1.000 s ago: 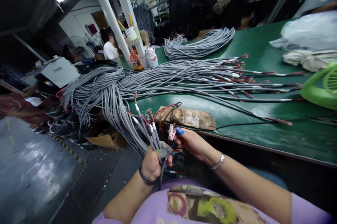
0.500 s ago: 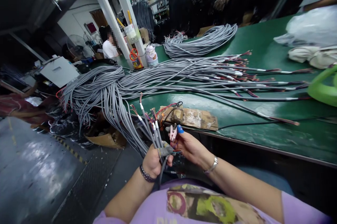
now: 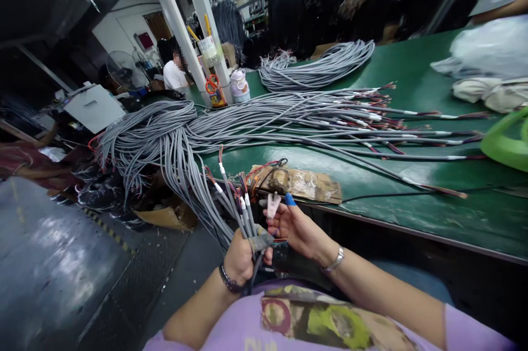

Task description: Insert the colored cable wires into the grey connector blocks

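My left hand (image 3: 240, 258) is closed in a fist round a bunch of grey cables (image 3: 231, 208), their stripped ends with thin coloured wires pointing up. A grey wrap covers its thumb. My right hand (image 3: 297, 225) sits just to the right of those ends, pinching a small pale pink clip-like piece (image 3: 272, 205) between the fingers. A blue cover sits on one fingertip. Both hands are held below the front edge of the green table (image 3: 412, 197).
A big heap of grey cables (image 3: 247, 125) lies across the table and hangs off its left end. A brown taped block (image 3: 301, 183), a coiled cable bundle (image 3: 317, 67), a green fan (image 3: 507, 142) and white bags are on it. Another person sits far back left.
My right hand has moved slightly up with the pink piece, closer to the cable ends. The left hand keeps its hold on the cables.
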Motion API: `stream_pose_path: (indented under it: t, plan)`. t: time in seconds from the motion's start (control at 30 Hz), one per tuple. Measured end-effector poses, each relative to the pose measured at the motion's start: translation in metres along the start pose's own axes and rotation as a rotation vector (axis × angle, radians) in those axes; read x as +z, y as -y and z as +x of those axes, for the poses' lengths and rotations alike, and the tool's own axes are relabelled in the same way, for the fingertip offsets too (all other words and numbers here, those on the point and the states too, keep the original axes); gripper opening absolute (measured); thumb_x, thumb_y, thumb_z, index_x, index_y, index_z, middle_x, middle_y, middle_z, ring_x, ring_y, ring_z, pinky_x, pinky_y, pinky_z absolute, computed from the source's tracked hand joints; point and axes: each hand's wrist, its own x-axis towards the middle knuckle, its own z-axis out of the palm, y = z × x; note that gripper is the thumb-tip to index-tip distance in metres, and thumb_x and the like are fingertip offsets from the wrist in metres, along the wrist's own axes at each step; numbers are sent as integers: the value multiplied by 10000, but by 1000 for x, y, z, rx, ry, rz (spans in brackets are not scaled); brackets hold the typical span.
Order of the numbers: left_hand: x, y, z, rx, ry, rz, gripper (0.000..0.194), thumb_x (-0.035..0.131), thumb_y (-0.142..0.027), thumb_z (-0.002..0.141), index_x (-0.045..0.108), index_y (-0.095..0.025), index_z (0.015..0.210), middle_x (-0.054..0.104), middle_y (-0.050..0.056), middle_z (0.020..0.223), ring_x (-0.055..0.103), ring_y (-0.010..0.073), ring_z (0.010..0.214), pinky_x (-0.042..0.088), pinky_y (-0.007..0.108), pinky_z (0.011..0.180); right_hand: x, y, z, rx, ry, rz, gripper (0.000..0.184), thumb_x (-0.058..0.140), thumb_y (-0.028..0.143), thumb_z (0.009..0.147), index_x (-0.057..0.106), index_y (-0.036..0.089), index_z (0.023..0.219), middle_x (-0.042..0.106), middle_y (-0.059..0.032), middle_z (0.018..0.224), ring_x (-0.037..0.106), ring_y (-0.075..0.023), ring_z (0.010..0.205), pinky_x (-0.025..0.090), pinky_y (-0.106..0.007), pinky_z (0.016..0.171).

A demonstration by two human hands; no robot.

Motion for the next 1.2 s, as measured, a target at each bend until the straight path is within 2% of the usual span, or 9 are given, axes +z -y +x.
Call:
stream_pose_path:
  t: [0.13,0.23,0.37,0.5,0.67,0.83,0.93,1.07,1.2]
  plan:
    - [8,0,-7,99,-59,17,274,730,-347,613,556,-142,558,533,-13,402,457,86,356,371,202,388,0,0,1,-66,9,-29,238,704,395,742,661,172,811,645,-24,722,564,-124,628,454,-241,588]
    - [11,-1,-6,136,-84,7,292,721,-366,632,545,-147,551,520,-20,394,463,88,362,365,202,397,3,-1,2,-132,30,-71,246,721,398,728,654,163,764,632,-12,680,535,-111,590,426,-236,560]
    - [11,-1,-1,118,-110,-26,265,739,-344,598,561,-147,594,536,-23,407,455,82,358,358,193,388,4,0,4,-108,15,-39,287,709,444,729,662,162,759,634,-11,668,533,-114,590,416,-249,566]
    - [8,2,3,102,-129,-39,243,734,-329,604,576,-146,624,549,-24,417,455,78,361,371,190,393,4,-1,8,-99,-27,2,243,722,402,729,667,167,752,639,-5,674,544,-120,623,420,-253,600]
    - [6,6,6,92,-113,-9,224,730,-311,616,586,-140,613,553,-20,427,465,78,369,374,189,397,4,-2,9,-111,-18,-1,244,706,407,746,662,167,749,637,1,667,521,-108,586,408,-244,573]
    - [7,4,-1,111,-99,-12,241,718,-326,638,575,-142,576,542,-17,412,470,84,370,371,195,401,2,-2,5,-61,-11,27,306,650,491,770,660,186,791,654,-15,715,558,-121,618,431,-243,561]
    - [8,3,-8,156,-93,9,266,710,-346,664,571,-145,559,535,-13,403,498,100,388,393,208,422,0,-1,3,-8,7,32,288,645,477,776,660,193,826,662,-28,754,568,-128,624,446,-250,565]
    - [9,2,-11,204,-129,4,262,703,-358,680,584,-148,577,541,-10,411,527,115,416,418,219,445,-1,-2,2,-91,-2,-31,195,699,366,755,658,182,804,647,-17,730,556,-119,620,448,-245,576]
    - [10,4,-7,226,-152,-4,254,703,-349,681,585,-148,581,552,-9,428,533,114,427,425,217,450,-1,-3,3,-102,-1,-53,242,708,400,739,656,173,805,631,-9,690,543,-114,602,434,-239,561]
